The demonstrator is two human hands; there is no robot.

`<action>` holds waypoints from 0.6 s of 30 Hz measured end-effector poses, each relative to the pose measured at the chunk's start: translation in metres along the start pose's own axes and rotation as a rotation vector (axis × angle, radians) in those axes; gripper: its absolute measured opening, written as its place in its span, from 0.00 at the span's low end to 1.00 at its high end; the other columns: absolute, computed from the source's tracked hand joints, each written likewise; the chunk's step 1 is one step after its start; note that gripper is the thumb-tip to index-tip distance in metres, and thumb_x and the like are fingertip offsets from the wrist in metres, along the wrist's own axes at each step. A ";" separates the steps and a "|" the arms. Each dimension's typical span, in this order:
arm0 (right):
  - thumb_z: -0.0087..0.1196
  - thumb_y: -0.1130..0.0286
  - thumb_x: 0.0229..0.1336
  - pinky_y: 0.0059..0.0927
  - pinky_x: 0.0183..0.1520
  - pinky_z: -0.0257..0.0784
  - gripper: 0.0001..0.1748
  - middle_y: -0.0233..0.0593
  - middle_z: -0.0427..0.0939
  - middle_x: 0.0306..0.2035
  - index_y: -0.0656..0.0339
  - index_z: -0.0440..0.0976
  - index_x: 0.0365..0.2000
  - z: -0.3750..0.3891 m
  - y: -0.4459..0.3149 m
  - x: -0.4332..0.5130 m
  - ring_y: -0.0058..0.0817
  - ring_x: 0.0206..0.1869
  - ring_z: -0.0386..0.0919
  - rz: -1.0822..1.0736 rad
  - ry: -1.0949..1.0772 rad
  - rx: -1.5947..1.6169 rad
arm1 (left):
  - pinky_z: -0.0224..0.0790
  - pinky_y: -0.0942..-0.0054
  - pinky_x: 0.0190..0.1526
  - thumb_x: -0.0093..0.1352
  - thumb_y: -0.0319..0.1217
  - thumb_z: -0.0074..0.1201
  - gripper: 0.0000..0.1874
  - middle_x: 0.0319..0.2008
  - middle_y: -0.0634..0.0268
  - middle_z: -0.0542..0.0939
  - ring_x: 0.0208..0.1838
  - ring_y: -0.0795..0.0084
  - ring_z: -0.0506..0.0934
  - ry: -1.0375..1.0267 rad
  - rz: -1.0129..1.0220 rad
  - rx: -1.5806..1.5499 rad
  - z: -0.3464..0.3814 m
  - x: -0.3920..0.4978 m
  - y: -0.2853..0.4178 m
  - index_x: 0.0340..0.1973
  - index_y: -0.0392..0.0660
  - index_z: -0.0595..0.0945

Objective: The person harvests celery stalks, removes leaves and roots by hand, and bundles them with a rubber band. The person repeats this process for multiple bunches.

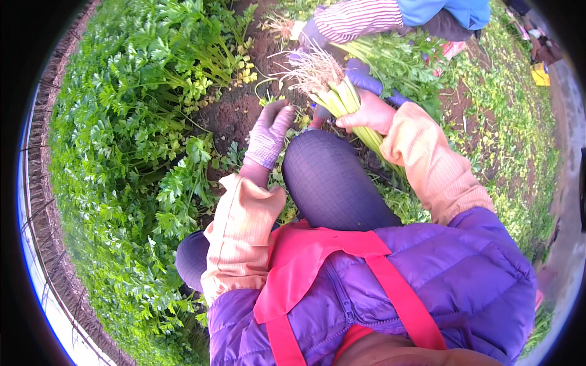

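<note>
My bare right hand grips a bunch of celery around its pale green stalks. The tangled roots point up and away from me, while the stalks slant down under my right forearm, which hides part of them. My left hand wears a thin, soil-stained glove and hovers above the bare soil, left of my raised knee. Its fingers are bent with the thumb close by; whether anything small is pinched there is unclear.
Dense standing celery plants fill the left side. Ahead, a co-worker's striped sleeve and purple glove are close to my bunch, beside other leafy celery. Trimmed leaves litter the ground at right, where a pale path runs.
</note>
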State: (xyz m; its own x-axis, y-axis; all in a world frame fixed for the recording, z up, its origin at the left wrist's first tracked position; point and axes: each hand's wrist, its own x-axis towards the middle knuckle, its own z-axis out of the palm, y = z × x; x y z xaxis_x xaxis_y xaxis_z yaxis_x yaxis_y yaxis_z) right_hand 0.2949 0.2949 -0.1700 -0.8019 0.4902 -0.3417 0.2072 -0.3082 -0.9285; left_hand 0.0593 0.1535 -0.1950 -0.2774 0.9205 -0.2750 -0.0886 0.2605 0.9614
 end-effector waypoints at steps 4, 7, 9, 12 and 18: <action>0.69 0.78 0.50 0.27 0.36 0.79 0.30 0.38 0.80 0.39 0.64 0.71 0.54 0.053 -0.046 -0.048 0.25 0.35 0.80 -0.074 -0.101 -0.035 | 0.67 0.69 0.63 0.72 0.42 0.63 0.40 0.60 0.59 0.76 0.59 0.71 0.75 -0.156 0.365 -0.493 0.055 -0.024 0.082 0.72 0.39 0.61; 0.72 0.75 0.49 0.28 0.38 0.78 0.24 0.36 0.80 0.35 0.64 0.75 0.46 0.081 -0.059 -0.062 0.25 0.35 0.80 -0.039 -0.079 -0.016 | 0.70 0.69 0.59 0.71 0.42 0.64 0.34 0.53 0.61 0.80 0.54 0.71 0.78 -0.097 0.425 -0.531 0.067 -0.051 0.107 0.67 0.39 0.70; 0.73 0.75 0.48 0.29 0.42 0.77 0.22 0.36 0.81 0.34 0.64 0.77 0.44 0.087 -0.059 -0.067 0.24 0.37 0.80 -0.086 -0.094 -0.031 | 0.72 0.69 0.57 0.71 0.42 0.65 0.31 0.50 0.63 0.82 0.51 0.71 0.79 -0.102 0.429 -0.424 0.063 -0.062 0.113 0.64 0.40 0.73; 0.73 0.74 0.46 0.29 0.47 0.75 0.21 0.36 0.83 0.36 0.64 0.79 0.42 0.087 -0.057 -0.069 0.24 0.40 0.81 -0.155 -0.107 -0.090 | 0.72 0.69 0.55 0.69 0.42 0.67 0.30 0.49 0.64 0.82 0.49 0.71 0.79 -0.130 0.459 -0.316 0.057 -0.073 0.117 0.61 0.39 0.75; 0.75 0.67 0.41 0.31 0.50 0.74 0.26 0.38 0.84 0.38 0.65 0.80 0.43 0.097 -0.059 -0.069 0.28 0.41 0.81 -0.217 0.007 -0.346 | 0.73 0.74 0.50 0.64 0.28 0.72 0.27 0.47 0.65 0.81 0.47 0.74 0.79 -0.096 0.468 -0.061 0.063 -0.088 0.122 0.55 0.40 0.76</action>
State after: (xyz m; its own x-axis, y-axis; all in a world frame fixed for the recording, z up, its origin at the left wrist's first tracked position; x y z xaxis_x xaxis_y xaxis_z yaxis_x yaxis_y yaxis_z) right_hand 0.2835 0.2002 -0.0780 -0.8442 0.5196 -0.1320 0.2107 0.0951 -0.9729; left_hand 0.1335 0.1225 -0.0528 -0.2120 0.9583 0.1918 -0.0324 -0.2031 0.9786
